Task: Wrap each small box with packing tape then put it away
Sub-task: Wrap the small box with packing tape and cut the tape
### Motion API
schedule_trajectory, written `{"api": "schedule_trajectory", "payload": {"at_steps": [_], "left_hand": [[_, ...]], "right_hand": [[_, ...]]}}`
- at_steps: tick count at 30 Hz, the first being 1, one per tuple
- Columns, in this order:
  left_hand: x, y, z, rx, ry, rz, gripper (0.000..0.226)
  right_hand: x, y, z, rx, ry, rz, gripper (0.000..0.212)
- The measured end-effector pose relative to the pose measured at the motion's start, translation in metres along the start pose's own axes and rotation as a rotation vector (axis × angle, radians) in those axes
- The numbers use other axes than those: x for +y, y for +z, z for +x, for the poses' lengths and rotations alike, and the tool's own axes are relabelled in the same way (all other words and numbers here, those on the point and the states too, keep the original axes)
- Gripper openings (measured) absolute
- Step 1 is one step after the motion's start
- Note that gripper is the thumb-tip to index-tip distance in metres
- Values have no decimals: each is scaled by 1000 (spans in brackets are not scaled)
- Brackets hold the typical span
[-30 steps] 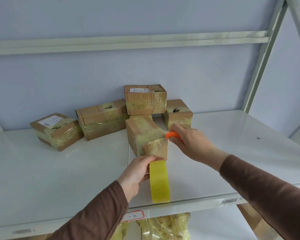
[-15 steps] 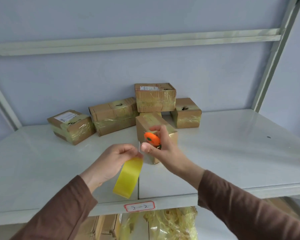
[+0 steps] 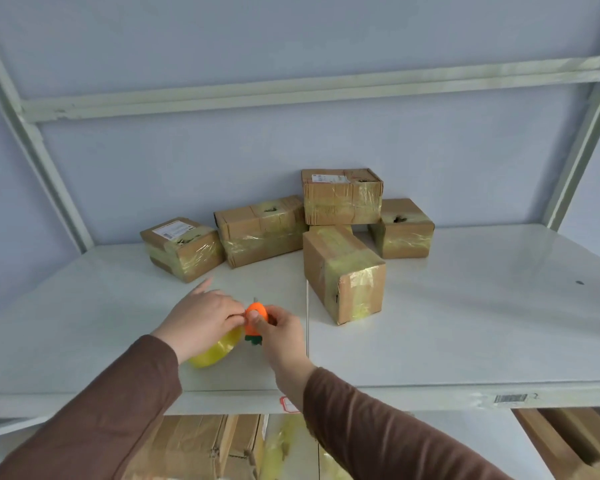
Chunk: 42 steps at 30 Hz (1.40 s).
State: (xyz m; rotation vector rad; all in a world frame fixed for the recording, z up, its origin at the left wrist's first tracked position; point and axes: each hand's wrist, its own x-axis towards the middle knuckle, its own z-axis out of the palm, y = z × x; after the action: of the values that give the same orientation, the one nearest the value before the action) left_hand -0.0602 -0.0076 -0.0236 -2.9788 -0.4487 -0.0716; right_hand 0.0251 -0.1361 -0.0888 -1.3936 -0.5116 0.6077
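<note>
My right hand (image 3: 280, 332) grips the orange cutter (image 3: 256, 318); my left hand (image 3: 201, 322) seems to hold the yellow tape roll (image 3: 215, 351) beneath it. The taped box (image 3: 343, 273) stands on the shelf (image 3: 465, 323), apart from both.

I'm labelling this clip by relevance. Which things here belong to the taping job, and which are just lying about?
Job: tape roll under left hand; orange cutter in right hand; nearest taped box; other wrapped boxes.
Lying about: cartons below the shelf; shelf barcode sticker.
</note>
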Motion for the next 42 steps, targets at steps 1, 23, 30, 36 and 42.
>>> {"api": "schedule_trajectory", "payload": {"at_steps": [1, 23, 30, 36, 42], "left_hand": [[-3, 7, 0, -41, -4, -79, 25], [159, -4, 97, 627, 30, -597, 23], [160, 23, 108, 756, 91, -476, 25], [162, 32, 108, 697, 98, -511, 42], [160, 31, 107, 658, 134, -445, 46]], "right_hand": [[1, 0, 2, -1, 38, -54, 16], [-66, -218, 35, 146, -610, -776, 14], [-47, -220, 39, 178, -755, -915, 25], [-45, -224, 40, 118, -716, -879, 38], [-46, -211, 42, 230, -706, -876, 25]]}}
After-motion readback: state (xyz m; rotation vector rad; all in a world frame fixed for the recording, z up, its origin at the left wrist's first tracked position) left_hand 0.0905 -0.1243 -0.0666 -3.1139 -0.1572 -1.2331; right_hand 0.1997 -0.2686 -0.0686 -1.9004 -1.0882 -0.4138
